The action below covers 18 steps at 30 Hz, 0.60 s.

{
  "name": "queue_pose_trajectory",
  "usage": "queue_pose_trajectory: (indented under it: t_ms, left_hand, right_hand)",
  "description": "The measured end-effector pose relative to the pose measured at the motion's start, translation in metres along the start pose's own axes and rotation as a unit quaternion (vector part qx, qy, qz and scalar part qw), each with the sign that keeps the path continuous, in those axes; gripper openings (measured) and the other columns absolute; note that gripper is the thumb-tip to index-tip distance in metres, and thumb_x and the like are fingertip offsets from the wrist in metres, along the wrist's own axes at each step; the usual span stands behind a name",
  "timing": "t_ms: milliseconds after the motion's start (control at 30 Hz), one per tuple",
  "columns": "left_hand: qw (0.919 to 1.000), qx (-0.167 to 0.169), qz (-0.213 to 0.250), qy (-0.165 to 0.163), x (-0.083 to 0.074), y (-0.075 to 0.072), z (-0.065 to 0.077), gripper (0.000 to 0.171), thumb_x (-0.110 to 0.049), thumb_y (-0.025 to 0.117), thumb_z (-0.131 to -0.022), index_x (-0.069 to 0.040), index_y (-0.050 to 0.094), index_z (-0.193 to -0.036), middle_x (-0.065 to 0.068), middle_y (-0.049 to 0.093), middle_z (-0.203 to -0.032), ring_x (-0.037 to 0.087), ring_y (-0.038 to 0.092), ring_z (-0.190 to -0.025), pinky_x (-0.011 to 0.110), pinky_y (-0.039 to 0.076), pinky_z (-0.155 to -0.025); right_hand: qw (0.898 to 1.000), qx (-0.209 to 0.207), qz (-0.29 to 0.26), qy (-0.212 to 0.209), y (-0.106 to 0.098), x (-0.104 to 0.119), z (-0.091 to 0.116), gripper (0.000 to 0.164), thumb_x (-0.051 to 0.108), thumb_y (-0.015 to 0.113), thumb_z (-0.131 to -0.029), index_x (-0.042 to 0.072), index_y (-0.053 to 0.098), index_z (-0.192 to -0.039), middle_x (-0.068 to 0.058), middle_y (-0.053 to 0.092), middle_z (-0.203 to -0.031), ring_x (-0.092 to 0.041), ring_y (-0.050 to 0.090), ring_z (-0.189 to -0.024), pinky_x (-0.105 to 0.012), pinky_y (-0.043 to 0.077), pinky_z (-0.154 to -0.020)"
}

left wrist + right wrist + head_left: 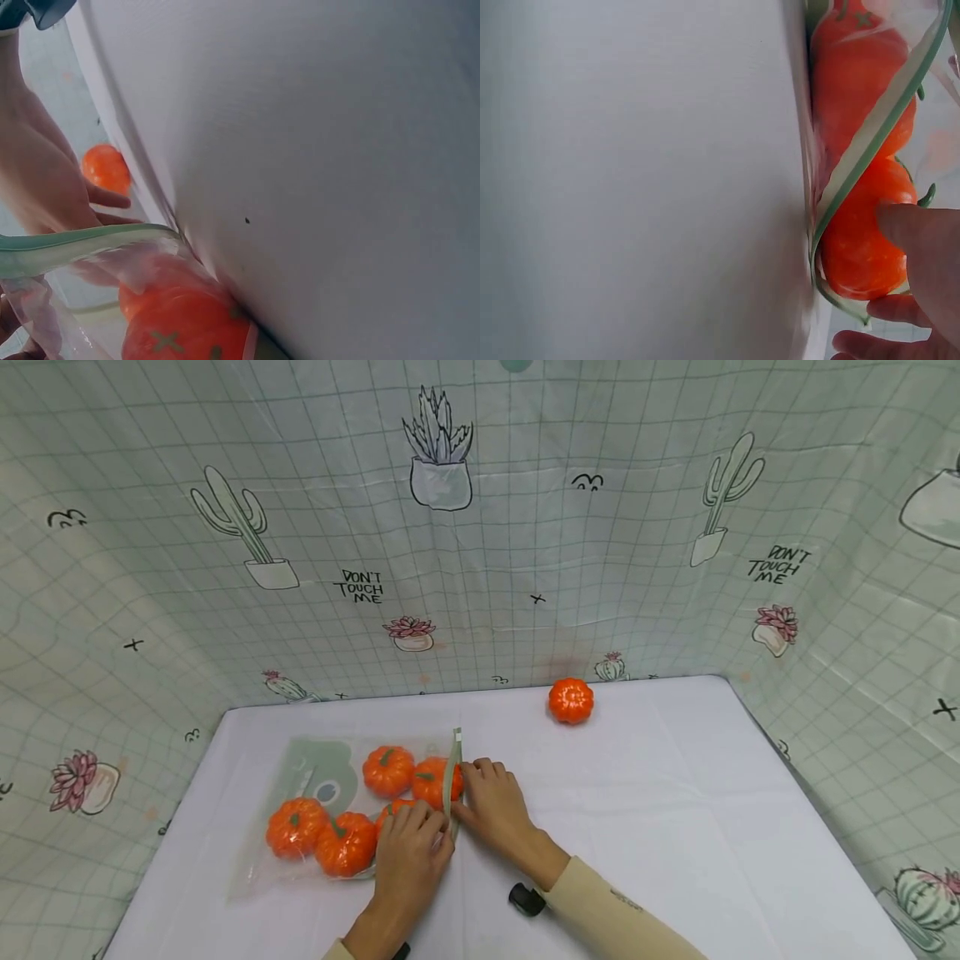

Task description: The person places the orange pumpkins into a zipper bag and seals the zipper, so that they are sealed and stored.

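Note:
A clear zip bag (262,872) with a green-edged mouth lies on the left of the table, holding several small orange toy pumpkins (347,843). My left hand (411,852) grips the near side of its mouth, partly covering one pumpkin. At the bag's raised mouth strip (448,777), my right hand (498,806) is beside the pumpkin (429,781) closest to the opening. In the right wrist view, the thumb (911,229) rests against that pumpkin (862,259), while the other fingers extend past its lower end.
Another orange pumpkin (571,701) sits alone at the table's back edge. White cloth covers the table (637,793). A patterned curtain (525,543) hangs behind and along both sides. Dark wrist devices (527,900) show near the sleeves.

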<state>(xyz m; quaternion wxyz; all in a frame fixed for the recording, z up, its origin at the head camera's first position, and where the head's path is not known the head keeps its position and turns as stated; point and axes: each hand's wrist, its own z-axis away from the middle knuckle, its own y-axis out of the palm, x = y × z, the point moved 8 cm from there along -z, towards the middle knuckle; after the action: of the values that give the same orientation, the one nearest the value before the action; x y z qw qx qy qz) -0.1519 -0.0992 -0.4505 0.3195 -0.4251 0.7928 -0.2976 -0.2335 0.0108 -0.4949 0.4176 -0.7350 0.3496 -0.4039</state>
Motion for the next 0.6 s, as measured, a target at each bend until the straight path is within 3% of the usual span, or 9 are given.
queue_pose_trajectory:
  t_ms: [267, 600]
  left_hand:
    - [0.9996, 0.021, -0.003, -0.017, 0.0019, 0.0024, 0.0012, 0.023, -0.007, 0.09, -0.076, -0.015, 0.068, -0.081, -0.003, 0.055, -0.082, 0.017, 0.052, -0.076, 0.031, 0.04, -0.067]
    - [0.9998, 0.018, -0.006, -0.009, 0.0028, 0.0037, 0.0016, 0.022, -0.007, 0.088, -0.075, -0.015, 0.069, -0.082, -0.002, 0.056, -0.083, 0.018, 0.053, -0.077, 0.032, 0.041, -0.068]
  right_hand:
    - [1.0, 0.007, 0.003, 0.005, 0.002, 0.0028, -0.0028, 0.053, 0.033, 0.082, -0.091, 0.003, 0.065, -0.132, -0.015, 0.066, -0.118, -0.033, 0.064, -0.104, -0.044, 0.055, -0.086]
    - [1.0, 0.005, -0.007, 0.015, 0.0015, 0.0018, -0.0025, 0.044, 0.031, 0.081, -0.092, 0.003, 0.07, -0.125, -0.015, 0.067, -0.117, -0.033, 0.063, -0.103, -0.045, 0.055, -0.086]
